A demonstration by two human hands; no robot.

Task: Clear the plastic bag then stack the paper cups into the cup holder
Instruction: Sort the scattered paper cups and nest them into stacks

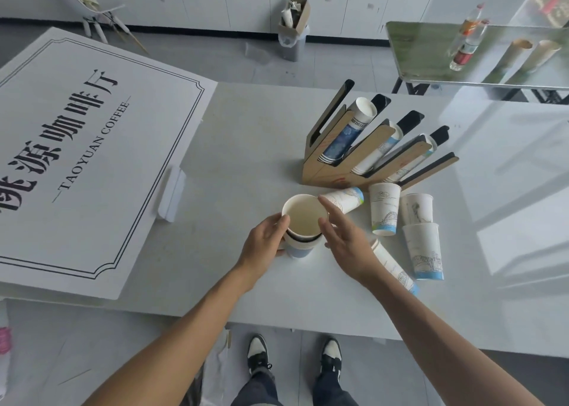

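A short stack of nested paper cups (303,221) stands upright on the white table (246,147), mouth up. My left hand (264,242) grips its left side. My right hand (341,236) is just to its right, fingers spread and touching the rim, holding nothing. Behind stands a wooden cup holder (354,159) with slanted slots, three of them filled with cups. Loose cups lie in front of it: a tipped cup (346,201), upright cups (384,208), (416,208), (425,251), and a lying stack (394,267) under my right forearm. No plastic bag shows on the table.
A large white coffee-shop sign board (86,147) leans over the table's left part. A small white block (172,193) sits by its edge. Beyond the table are a trash bin (292,39) and a second table (477,54) with bottles. My shoes (295,356) show below the table's near edge.
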